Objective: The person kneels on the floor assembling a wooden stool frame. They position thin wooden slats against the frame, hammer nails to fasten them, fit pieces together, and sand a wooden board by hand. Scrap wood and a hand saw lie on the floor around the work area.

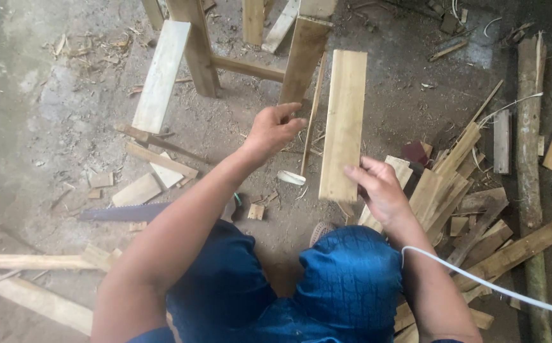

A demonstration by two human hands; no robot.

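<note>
Head view: right hand [381,187] pinches the lower end of a pale plank [344,124], held upright over the floor; its bottom corner hides behind the fingers. Left hand [274,129] hovers open, empty, beside a thin stick [312,121]. A handsaw [129,212] lies partly hidden under the left arm, handle unseen.

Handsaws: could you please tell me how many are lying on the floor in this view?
1. The handsaw lies flat on the floor to the left of the person's knees, below the left hand, its handle partly hidden behind the left arm. Others could be hidden under the scrap wood.
</note>
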